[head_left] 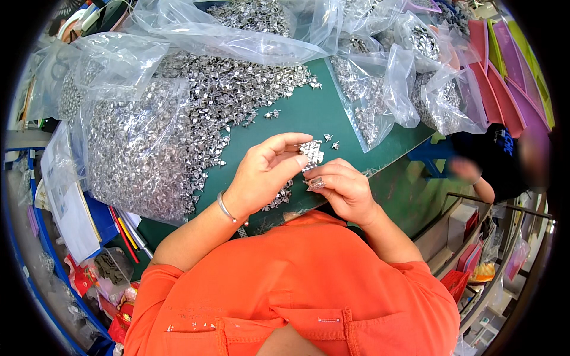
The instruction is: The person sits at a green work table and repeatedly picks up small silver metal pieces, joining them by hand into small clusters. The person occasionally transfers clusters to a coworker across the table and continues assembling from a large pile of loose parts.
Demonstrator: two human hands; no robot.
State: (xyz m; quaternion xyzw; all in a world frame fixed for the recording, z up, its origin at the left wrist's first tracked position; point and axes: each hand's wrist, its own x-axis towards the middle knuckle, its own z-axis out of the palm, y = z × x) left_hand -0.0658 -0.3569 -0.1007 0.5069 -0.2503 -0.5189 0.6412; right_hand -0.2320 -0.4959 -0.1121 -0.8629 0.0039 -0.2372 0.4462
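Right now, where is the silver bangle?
Left of centre in the head view, the silver bangle is around the person's left wrist, between left hand and forearm.

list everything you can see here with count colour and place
flat-topped worktable: one, dark green, centre
small shiny metal pieces: countless, silver, heaped on the worktable's left and back
clear plastic bags: several, colourless, left, top and right
stacked plastic bins: several, red, purple and lime, upper right
thin pen-like sticks: a few, red, yellow and silver, left
paper sheets: count unclear, white, left
metal-framed rack: one, blue, left edge
plastic stool: one, blue, right
shelving: one unit, mixed colours, lower right
co-worker: one, dark top, right
metal bangle: one, silver, lower centre
short-sleeved shirt: one, orange, bottom centre
left hand: one, bare, centre, holding metal pieces
right hand: one, bare, centre, close beside it
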